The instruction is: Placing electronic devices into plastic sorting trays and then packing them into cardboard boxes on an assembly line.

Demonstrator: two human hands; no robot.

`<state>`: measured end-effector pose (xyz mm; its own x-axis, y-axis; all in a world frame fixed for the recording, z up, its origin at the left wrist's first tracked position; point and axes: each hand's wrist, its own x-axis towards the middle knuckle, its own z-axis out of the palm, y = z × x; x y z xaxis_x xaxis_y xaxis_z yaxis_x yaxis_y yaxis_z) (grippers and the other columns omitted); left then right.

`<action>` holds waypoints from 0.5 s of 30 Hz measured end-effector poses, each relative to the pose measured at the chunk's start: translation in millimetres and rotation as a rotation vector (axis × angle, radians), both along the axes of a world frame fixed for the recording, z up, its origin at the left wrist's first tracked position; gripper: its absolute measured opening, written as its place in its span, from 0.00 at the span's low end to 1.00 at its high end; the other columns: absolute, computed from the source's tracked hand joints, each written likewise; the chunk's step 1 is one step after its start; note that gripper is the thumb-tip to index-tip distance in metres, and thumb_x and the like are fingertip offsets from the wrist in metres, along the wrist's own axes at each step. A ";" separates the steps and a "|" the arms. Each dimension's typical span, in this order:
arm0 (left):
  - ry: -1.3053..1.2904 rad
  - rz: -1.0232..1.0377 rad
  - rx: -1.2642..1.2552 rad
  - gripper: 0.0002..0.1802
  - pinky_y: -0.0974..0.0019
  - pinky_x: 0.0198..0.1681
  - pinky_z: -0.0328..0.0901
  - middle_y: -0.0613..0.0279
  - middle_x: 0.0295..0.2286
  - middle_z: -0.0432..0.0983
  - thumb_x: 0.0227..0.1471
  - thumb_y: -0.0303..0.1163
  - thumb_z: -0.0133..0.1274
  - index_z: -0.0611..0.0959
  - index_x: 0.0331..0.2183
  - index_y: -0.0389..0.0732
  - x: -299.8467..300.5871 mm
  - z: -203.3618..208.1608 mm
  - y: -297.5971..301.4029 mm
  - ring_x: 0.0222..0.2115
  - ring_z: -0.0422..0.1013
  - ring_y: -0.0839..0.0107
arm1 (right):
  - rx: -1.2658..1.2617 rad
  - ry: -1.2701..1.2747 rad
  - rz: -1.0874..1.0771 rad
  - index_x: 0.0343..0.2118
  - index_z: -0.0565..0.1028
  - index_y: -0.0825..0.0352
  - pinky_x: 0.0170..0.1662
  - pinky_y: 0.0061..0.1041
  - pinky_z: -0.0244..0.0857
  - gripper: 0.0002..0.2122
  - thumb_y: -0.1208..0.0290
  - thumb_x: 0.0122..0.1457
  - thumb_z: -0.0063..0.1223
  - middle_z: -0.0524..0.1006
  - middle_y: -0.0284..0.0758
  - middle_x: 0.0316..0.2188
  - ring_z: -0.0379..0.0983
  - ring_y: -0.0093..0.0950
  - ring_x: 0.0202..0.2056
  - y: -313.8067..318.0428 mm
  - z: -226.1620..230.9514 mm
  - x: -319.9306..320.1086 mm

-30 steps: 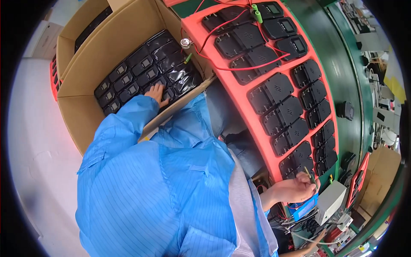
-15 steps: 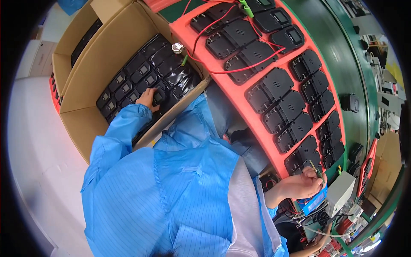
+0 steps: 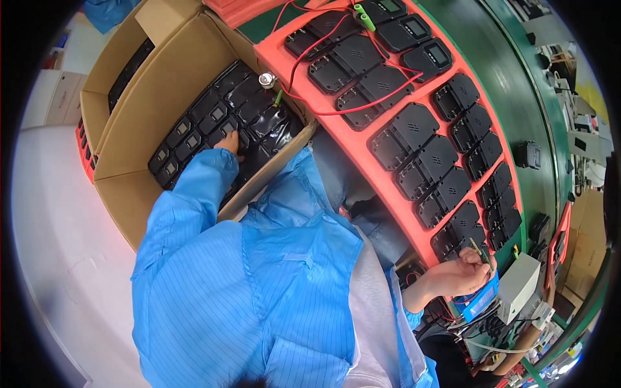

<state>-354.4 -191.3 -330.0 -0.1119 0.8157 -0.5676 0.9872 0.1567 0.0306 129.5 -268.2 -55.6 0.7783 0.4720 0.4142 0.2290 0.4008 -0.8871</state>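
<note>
My left hand (image 3: 228, 145) reaches down into a cardboard box (image 3: 126, 139) of black devices with small square windows. Its fingers and thumb close about one black device (image 3: 244, 141) in the upper layer; the sleeve and wrist hide part of the grip. Over at the right, my right hand (image 3: 458, 274) is closed round a thin green tool (image 3: 482, 255) with a pale, narrow tip pointing up. It hovers beside the lowest black housing (image 3: 458, 230) in the red tray (image 3: 414, 242), above a blue device (image 3: 479, 301).
Several open black housings (image 3: 404, 137) fill the tray. A red wire (image 3: 362, 111) loops across it to green clips (image 3: 364, 17). A silver round part (image 3: 266, 80) sits near the box edge. A pale metal case (image 3: 519, 288) and another person's arm (image 3: 522, 349) are at lower right.
My left hand has shifted slightly up within the box, its sleeve now covering more of the devices. My right hand stays almost still with the thin tool.
</note>
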 end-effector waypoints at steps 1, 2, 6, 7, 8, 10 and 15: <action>-0.039 0.051 0.026 0.51 0.56 0.51 0.61 0.46 0.50 0.60 0.28 0.39 0.67 0.58 0.52 0.37 -2.4 1.8 -1.6 0.49 0.63 0.49 | 0.003 0.008 -0.018 0.37 0.67 0.70 0.27 0.21 0.54 0.11 0.67 0.60 0.37 0.65 0.32 0.18 0.58 0.21 0.21 -1.6 0.0 0.0; -0.079 0.102 0.051 0.51 0.56 0.52 0.60 0.47 0.49 0.61 0.28 0.39 0.68 0.58 0.52 0.37 -6.1 3.2 -2.9 0.49 0.62 0.49 | 0.004 0.016 -0.036 0.37 0.67 0.70 0.27 0.21 0.54 0.11 0.67 0.60 0.37 0.65 0.32 0.18 0.58 0.21 0.21 -3.2 0.2 -0.3; -0.159 0.151 0.258 0.51 0.56 0.53 0.59 0.47 0.48 0.63 0.28 0.38 0.68 0.58 0.52 0.37 -34.2 15.4 8.0 0.49 0.61 0.49 | 0.015 0.027 -0.014 0.39 0.68 0.72 0.26 0.21 0.52 0.11 0.69 0.60 0.36 0.64 0.33 0.16 0.57 0.21 0.21 -0.5 2.3 -3.2; -0.178 0.149 0.352 0.51 0.56 0.53 0.58 0.47 0.48 0.63 0.28 0.37 0.68 0.58 0.52 0.37 -42.3 18.3 12.2 0.49 0.61 0.49 | 0.016 0.028 -0.023 0.39 0.68 0.72 0.26 0.21 0.52 0.11 0.69 0.60 0.36 0.64 0.33 0.16 0.57 0.21 0.21 -0.3 2.2 -4.3; -0.178 0.147 0.356 0.51 0.56 0.53 0.58 0.47 0.48 0.63 0.28 0.37 0.68 0.58 0.52 0.37 -48.4 14.7 12.0 0.49 0.61 0.49 | 0.013 0.034 -0.023 0.39 0.68 0.71 0.26 0.21 0.52 0.11 0.69 0.60 0.36 0.64 0.32 0.16 0.57 0.21 0.21 1.6 2.3 -4.9; -0.110 0.095 0.296 0.51 0.56 0.53 0.58 0.46 0.47 0.64 0.28 0.36 0.67 0.58 0.53 0.37 -57.8 -4.2 9.0 0.49 0.61 0.47 | 0.010 0.046 -0.028 0.38 0.68 0.71 0.27 0.21 0.52 0.11 0.69 0.60 0.37 0.64 0.32 0.16 0.57 0.21 0.21 5.2 2.8 -5.8; -0.116 0.193 0.290 0.55 0.57 0.53 0.58 0.44 0.48 0.63 0.27 0.36 0.68 0.55 0.55 0.38 -51.6 -13.1 22.7 0.49 0.60 0.47 | 0.041 0.056 -0.068 0.37 0.68 0.72 0.27 0.21 0.54 0.10 0.70 0.59 0.39 0.66 0.33 0.19 0.59 0.21 0.22 0.3 0.6 -3.5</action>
